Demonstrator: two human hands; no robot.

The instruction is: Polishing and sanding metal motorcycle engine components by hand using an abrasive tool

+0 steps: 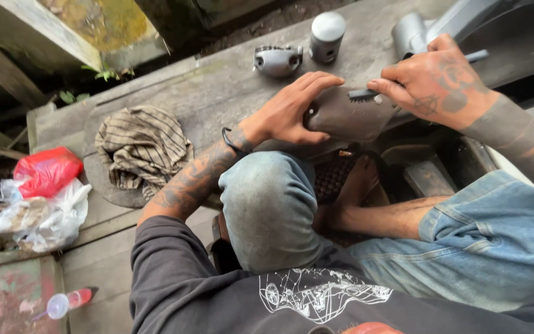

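Outdoors, the left hand (288,111) grips a grey metal part (347,117) on a weathered plank worktop (217,86); the right hand (431,80) pinches a brush (363,94) against it. A striped rag (143,145) and piston (327,36) lie nearby.

We see a dull, matt grey metal casting (347,117), its skin slightly rough and grimy. The brush (366,94) against it has dark stiff bristles and a plastic-looking handle. The bench (217,86) is weathered grey wood, coarse and stained. On it a piston (327,36) shows smooth, satin bare metal, and a small cast part (277,60) looks greyer and duller. The striped rag (143,145) is soft, crumpled woven cloth. The bags (44,198) are thin glossy plastic, one red, the others clear. Our jeans (495,241) are faded matt denim.
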